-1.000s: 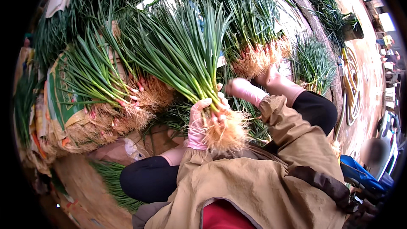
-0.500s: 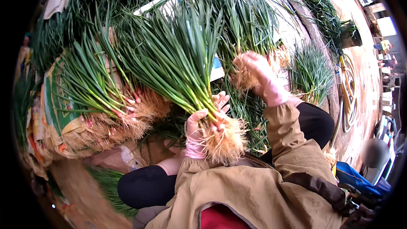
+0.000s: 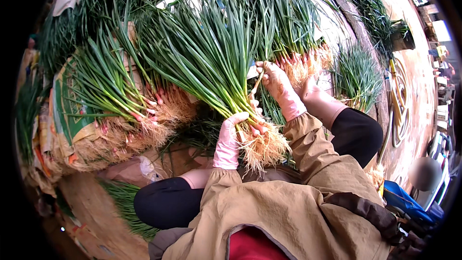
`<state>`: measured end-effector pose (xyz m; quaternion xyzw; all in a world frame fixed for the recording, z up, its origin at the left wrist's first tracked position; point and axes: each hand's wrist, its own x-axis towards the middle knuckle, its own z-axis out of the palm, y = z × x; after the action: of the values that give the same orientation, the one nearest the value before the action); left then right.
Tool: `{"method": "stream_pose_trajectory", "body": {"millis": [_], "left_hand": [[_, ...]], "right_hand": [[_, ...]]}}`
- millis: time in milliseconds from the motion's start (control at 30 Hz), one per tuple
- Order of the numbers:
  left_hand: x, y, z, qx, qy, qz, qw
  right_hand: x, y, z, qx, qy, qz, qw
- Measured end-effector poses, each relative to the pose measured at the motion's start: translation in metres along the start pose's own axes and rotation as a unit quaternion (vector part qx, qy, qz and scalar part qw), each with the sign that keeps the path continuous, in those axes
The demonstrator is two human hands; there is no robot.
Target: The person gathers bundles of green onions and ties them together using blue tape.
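A thick bunch of spring onions (image 3: 216, 67), with long green leaves, pinkish bulbs and tangled pale roots, is gripped low on its stems by my left hand (image 3: 230, 137). The roots hang below that hand, in front of my lap. Just right of the bunch, my right hand (image 3: 278, 84) has its fingers closed around a thin spring onion stalk (image 3: 258, 81), whose lower end reaches down to the left hand's fingers. Both hands look pink at the wrist, below tan sleeves. Beyond the right hand lies another pile of spring onions (image 3: 293, 33), roots toward me.
To the left, many spring onions (image 3: 115, 91) lie on a green and white sack (image 3: 72, 120). More greens (image 3: 358, 79) rest by a wooden beam (image 3: 353, 17) at right. A coiled hose (image 3: 398, 101) and a blue object (image 3: 406, 202) lie farther right. Loose greens (image 3: 127, 207) are beside my left knee.
My right hand has come left and slightly down from the right-hand pile to the bunch, now with a stalk in its fingers. My left hand and the bunch have shifted slightly right.
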<state>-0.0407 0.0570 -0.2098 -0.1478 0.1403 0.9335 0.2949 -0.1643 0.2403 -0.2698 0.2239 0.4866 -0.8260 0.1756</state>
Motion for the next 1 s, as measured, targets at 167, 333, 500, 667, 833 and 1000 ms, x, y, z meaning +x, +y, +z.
{"method": "stream_pose_trajectory", "body": {"millis": [167, 333, 500, 667, 833, 1000], "left_hand": [[-0.007, 0.007, -0.012, 0.099, 0.055, -0.009, 0.993], [-0.012, 0.009, -0.003, 0.092, 0.026, 0.031, 0.995], [-0.008, 0.001, 0.001, 0.09, 0.06, -0.022, 0.994], [-0.007, -0.002, 0.007, 0.057, 0.084, 0.043, 0.994], [-0.005, 0.002, -0.007, 0.049, 0.083, 0.053, 0.994], [0.012, -0.022, 0.027, -0.141, -0.102, -0.017, 0.985]], "right_hand": [[-0.048, -0.004, 0.011, -0.129, -0.01, -0.07, 0.989], [-0.086, -0.051, 0.034, -0.422, 0.075, -0.181, 0.885], [-0.101, 0.0, 0.051, -0.597, 0.013, -0.308, 0.74], [-0.097, 0.024, 0.053, -0.119, -0.01, -0.083, 0.989], [-0.08, 0.061, 0.042, 0.055, 0.0, -0.026, 0.998], [-0.001, 0.044, -0.131, 0.417, -0.043, -0.07, 0.905]]}}
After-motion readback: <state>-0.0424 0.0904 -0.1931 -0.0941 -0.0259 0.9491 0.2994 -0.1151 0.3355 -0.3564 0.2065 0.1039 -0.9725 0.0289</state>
